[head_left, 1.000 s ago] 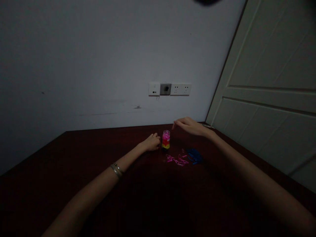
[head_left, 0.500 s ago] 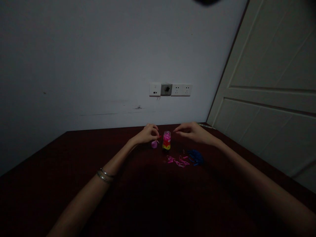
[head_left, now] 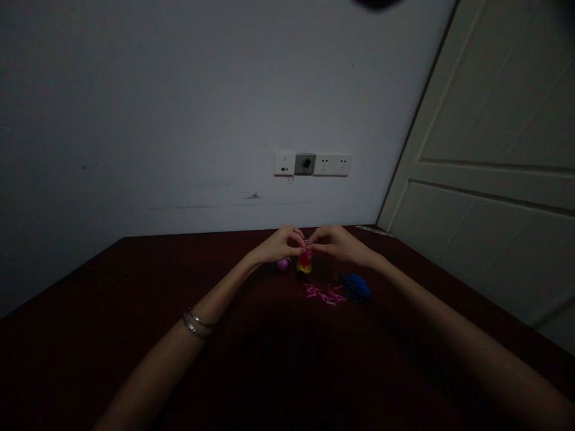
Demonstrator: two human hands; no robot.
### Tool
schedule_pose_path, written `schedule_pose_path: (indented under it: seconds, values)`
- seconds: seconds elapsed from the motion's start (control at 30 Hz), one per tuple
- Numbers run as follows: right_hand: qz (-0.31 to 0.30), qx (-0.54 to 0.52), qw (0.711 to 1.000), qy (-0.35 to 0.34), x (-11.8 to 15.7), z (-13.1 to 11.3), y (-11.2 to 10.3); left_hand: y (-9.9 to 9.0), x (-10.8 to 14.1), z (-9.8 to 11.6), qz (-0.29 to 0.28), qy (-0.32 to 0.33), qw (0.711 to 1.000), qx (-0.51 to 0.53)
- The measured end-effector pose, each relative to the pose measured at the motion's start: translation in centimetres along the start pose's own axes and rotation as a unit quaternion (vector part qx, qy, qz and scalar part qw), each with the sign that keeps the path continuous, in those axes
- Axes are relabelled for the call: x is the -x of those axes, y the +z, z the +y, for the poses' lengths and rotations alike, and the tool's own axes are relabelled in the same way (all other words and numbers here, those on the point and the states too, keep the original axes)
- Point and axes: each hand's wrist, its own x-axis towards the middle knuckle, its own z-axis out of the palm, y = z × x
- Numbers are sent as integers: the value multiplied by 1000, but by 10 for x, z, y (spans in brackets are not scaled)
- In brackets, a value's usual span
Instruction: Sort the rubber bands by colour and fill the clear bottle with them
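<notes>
A small clear jar [head_left: 305, 261] with pink, red and yellow contents stands on the dark red table. My left hand [head_left: 290, 242] is at the jar's top left, thumb and fingers pinched. From the right my right hand [head_left: 330, 242] meets it there, its fingertips also pinched over the jar's mouth. What either pinch holds is too small to tell. A round purple object [head_left: 283, 264] lies below my left hand. Loose pink bands [head_left: 327, 294] are in front of the jar, beside a blue bundle [head_left: 357, 287].
The table [head_left: 202, 269] backs onto a grey wall with a row of sockets [head_left: 332, 164]. A panelled white door [head_left: 494, 179] stands along the right side. A thin pale strip [head_left: 374, 230] lies at the table's back right edge.
Both hands have moved inward and now meet over the jar's mouth. The red piece that showed at my left fingertips is no longer distinct.
</notes>
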Motion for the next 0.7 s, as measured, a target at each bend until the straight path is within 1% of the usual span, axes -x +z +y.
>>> schedule_pose_path:
  seconds: [0.2,0.3,0.4,0.47,0.53,0.6,0.7]
  values:
    - [-12,17,1000,-10,-1,6,-2,0,-1,1,12,-10,999,34]
    - [-14,25,1000,-11,-7,13,-9,0,0,-9,8,-32,997,70]
    - [-6,73,997,6,-19,23,-21,5,4,-26,12,-66,992,110]
    - [-22,108,994,23,-29,28,-25,14,6,-39,19,-76,989,123]
    - [-60,129,989,27,-37,31,-26,28,8,-51,17,-78,987,137]
    - [-104,137,985,31,-44,30,-22,43,9,-60,15,-73,985,156]
    - [-163,129,975,72,-50,27,-14,64,10,-67,35,-83,982,165]
